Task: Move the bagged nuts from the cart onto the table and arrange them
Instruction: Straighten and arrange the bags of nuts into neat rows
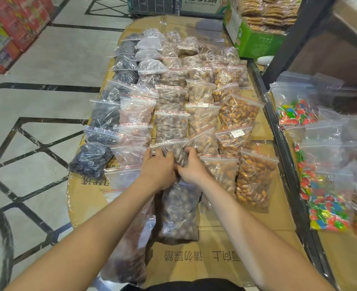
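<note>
Bagged nuts (178, 208) lie near the table's (219, 259) near edge; left hand (158, 168) and right hand (191, 164) pinch its top, arranging. Next: settle it into its column.

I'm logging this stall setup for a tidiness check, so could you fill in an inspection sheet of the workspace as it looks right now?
Surface: table covered in flattened printed cardboard.
Job's things: bagged nuts laid in overlapping columns; dark bags on the left, orange-brown bags on the right.
Clutter: colourful candy bags on the neighbouring surface at right.
Hands: left hand and right hand both grip the top of one nut bag in the middle column.
Cables: nothing seen.
Surroundings: tiled floor, green carton, red boxes.
</note>
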Tool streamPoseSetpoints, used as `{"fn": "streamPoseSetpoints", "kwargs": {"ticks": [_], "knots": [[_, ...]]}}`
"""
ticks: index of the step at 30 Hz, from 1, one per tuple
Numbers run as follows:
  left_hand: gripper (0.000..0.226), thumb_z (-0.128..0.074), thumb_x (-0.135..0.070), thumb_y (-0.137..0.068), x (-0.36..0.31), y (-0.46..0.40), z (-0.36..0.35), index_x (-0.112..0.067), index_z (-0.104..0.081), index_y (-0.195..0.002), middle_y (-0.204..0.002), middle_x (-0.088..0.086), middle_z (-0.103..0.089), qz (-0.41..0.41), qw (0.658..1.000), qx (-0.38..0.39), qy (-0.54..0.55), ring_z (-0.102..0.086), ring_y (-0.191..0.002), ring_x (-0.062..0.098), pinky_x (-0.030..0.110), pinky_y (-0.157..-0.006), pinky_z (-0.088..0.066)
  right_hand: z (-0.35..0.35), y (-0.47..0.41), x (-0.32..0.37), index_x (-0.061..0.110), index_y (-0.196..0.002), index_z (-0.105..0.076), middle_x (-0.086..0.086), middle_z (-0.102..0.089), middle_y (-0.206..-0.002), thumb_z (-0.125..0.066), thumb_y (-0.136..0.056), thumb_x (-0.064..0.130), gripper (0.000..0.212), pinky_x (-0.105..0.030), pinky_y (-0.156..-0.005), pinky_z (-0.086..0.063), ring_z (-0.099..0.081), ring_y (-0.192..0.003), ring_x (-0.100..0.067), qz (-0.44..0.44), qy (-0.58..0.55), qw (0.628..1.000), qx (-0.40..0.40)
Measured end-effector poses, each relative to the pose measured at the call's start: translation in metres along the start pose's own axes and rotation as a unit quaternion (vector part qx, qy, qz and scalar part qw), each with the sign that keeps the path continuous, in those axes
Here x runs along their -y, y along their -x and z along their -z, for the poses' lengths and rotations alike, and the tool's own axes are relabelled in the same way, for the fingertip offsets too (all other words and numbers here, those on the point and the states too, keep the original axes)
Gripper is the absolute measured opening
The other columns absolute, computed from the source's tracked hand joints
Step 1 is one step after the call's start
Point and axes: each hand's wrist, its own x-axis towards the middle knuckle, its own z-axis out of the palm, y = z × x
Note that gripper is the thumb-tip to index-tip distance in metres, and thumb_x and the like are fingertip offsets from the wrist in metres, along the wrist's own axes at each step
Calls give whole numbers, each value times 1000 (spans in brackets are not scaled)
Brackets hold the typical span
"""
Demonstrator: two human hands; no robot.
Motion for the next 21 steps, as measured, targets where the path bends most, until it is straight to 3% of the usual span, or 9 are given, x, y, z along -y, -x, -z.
{"fn": "streamPoseSetpoints", "kwargs": {"ticks": [3,8,11,13,16,18,21], "knots": [[50,-42,-33,-97,2,1,0,-14,-35,-143,-149,20,-38,-16,997,-35,65,-45,-139,34,54,-124,-5,-9,6,-12,41,-120,-42,11,-60,-106,-78,-88,32,49,-37,-77,-54,-59,-86,-13,26,-109,992,-56],[54,-46,-32,-96,10,2,-4,-17,-35,-147,-152,16,-33,-45,998,-38,19,-54,-129,34,51,-123,-7,-15,7,-16,47,-103,-44,18,-58,-113,-78,-89,19,46,-46,-90,-59,-62,-102,-12,26,-166,984,-59],[51,-49,-31,-94,9,5,-4,-17,-42,-142,-150,15,-36,-62,993,-88,43,-51,-132,32,54,-122,-12,-14,11,-25,43,-106,-45,18,-58,-112,-79,-88,16,46,-36,-88,-57,-59,-100,-1,39,-189,977,-87],[54,-50,-32,-94,11,6,-7,-16,-42,-145,-154,16,-33,-70,992,-100,32,-46,-137,32,54,-122,-14,-15,13,-26,41,-105,-45,17,-58,-110,-79,-88,17,45,-33,-86,-54,-60,-100,-5,40,-188,977,-92],[70,-46,-34,-98,15,1,-18,-10,-21,-158,-164,27,-13,-69,996,-42,-28,-32,-148,37,54,-124,-7,-10,5,-12,36,-110,-41,14,-58,-105,-78,-89,35,43,-44,-81,-57,-63,-89,-13,9,-123,990,-69],[77,-45,-37,-100,16,-5,-19,-7,-9,-161,-166,31,-2,-55,997,0,-59,-21,-153,39,54,-124,-1,-5,3,-1,30,-115,-35,8,-60,-101,-71,-93,42,44,-39,-72,-51,-61,-81,-17,2,-45,998,-46],[79,-41,-43,-103,14,-11,-13,-10,0,-162,-166,29,7,-52,993,53,-92,-13,-156,39,53,-124,4,0,11,1,22,-132,-32,-4,-59,-125,-68,-95,44,56,-31,-76,-39,-58,-99,-23,23,24,999,-9]]}}
